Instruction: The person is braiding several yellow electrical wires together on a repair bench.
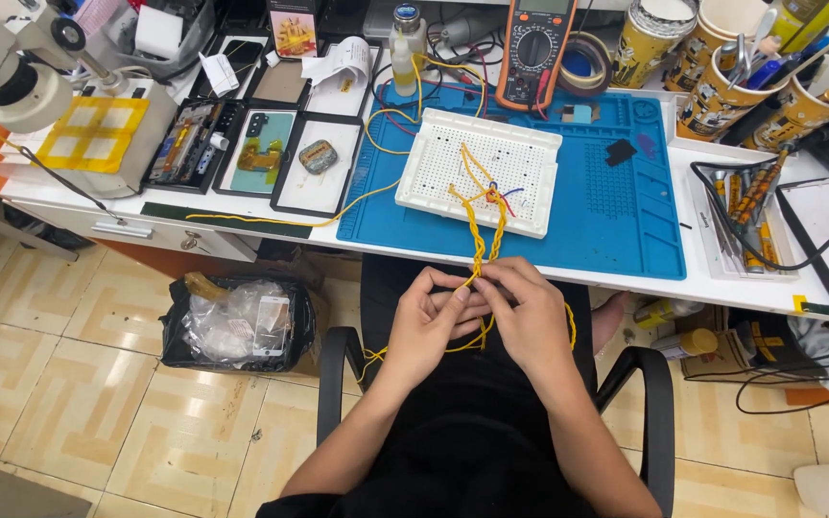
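Observation:
My left hand [431, 319] and my right hand [527, 312] meet over my lap, just below the table edge. Both pinch twisted yellow wires [479, 251] between fingers and thumbs. The twisted strands run up from my fingers to a white breadboard [477, 170] lying on a blue work mat [616, 206]. Small red and blue jumpers sit near the breadboard's middle. More loose yellow wire hangs in loops below my hands, against my black clothing.
A multimeter [533, 48] stands behind the mat, next to a tape roll [582, 62]. Cups of tools [722, 91] crowd the back right. Black trays with phone parts [266, 149] and a microscope [21, 67] occupy the left. A black bag [237, 324] sits on the tiled floor.

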